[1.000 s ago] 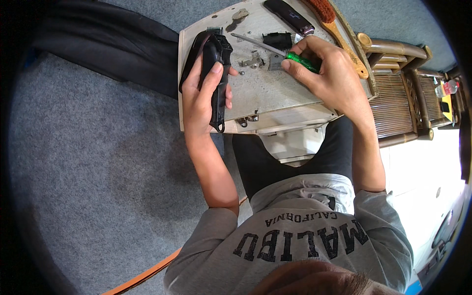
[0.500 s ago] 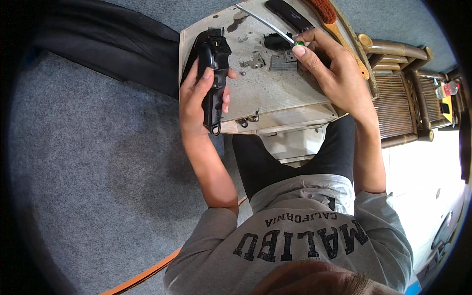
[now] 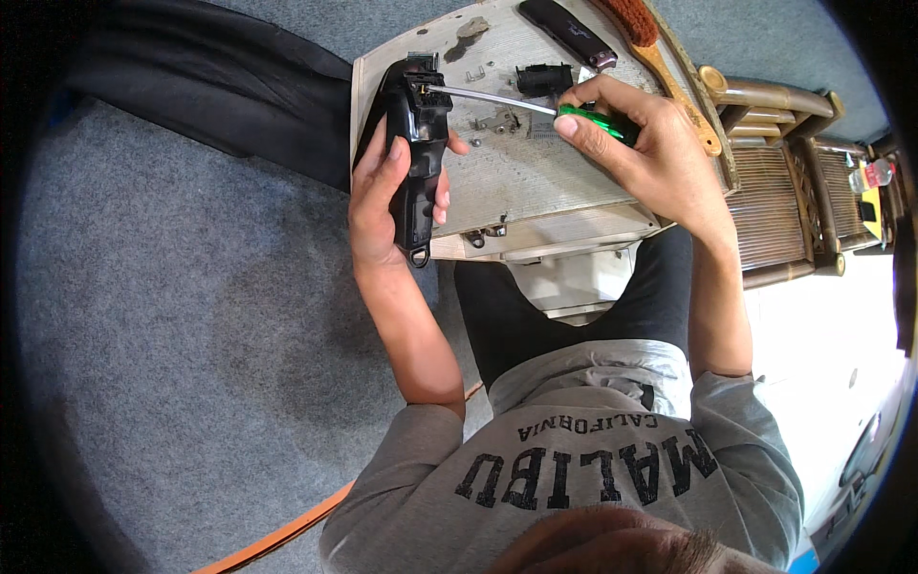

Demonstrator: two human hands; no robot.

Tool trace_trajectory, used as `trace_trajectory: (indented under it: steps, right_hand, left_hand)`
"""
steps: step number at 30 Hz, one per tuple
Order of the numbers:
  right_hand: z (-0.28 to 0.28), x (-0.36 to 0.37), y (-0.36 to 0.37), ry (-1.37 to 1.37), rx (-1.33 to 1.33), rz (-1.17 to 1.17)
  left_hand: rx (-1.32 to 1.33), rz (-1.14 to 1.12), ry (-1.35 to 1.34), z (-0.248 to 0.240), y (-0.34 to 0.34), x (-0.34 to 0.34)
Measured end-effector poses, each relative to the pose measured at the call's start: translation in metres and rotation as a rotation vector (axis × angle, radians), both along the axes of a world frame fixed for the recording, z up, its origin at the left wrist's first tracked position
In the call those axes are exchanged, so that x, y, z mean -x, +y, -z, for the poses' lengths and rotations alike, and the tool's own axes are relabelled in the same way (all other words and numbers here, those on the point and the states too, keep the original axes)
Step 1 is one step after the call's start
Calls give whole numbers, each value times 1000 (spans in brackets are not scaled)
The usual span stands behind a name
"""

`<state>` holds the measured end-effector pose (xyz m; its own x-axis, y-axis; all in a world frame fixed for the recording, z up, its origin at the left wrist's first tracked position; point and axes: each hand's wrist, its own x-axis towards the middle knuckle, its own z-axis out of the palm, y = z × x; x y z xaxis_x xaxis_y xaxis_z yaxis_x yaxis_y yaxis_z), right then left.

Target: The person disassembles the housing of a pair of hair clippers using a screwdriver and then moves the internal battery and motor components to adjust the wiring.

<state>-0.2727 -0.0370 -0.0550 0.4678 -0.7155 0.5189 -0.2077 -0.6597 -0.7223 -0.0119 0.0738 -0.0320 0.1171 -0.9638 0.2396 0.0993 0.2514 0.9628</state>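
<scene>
My left hand (image 3: 378, 196) is wrapped round a black hair clipper (image 3: 417, 177), held upright above the table's left side. The clipper's top end lies open, its inner parts showing. In my right hand (image 3: 650, 143) is a screwdriver (image 3: 595, 121) with a green and black handle. Its long metal shaft points left, and the tip meets the opened head of the clipper. Between the hands lie small metal parts (image 3: 499, 122) and a comb-toothed blade (image 3: 545, 126), partly behind the screwdriver. A black plastic piece (image 3: 543, 79) rests just beyond my right fingers.
The wooden table (image 3: 478, 182) also carries a dark handheld trimmer (image 3: 569, 33) and a wooden-handled brush (image 3: 660, 67) along its right edge. Black cloth (image 3: 220, 77) drapes at the left. A bamboo chair (image 3: 775, 182) stands on the right. Grey carpet (image 3: 191, 268) covers the floor.
The screwdriver has swung from pointing up and away to pointing left, its tip now at the clipper's head. More of its green handle shows. The left hand and clipper have barely moved.
</scene>
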Motion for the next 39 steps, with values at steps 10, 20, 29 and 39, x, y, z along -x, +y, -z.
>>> trace_trajectory:
  steps: [10, 20, 29, 39]
  right_hand:
    - [-3, 2, 2, 22, -14, -1]
    - [0, 2, 0, 37, 6, 8]
    - [-4, 7, 1, -22, -174, -38]
    - [3, 0, -1, -67, 124, 23]
  left_hand:
    - [46, 55, -19, -1, -3, 3]
    - [28, 28, -48, -4, -1, 7]
    - [-5, -66, -196, -6, -1, 12]
    - [-43, -123, -299, -8, -2, 17]
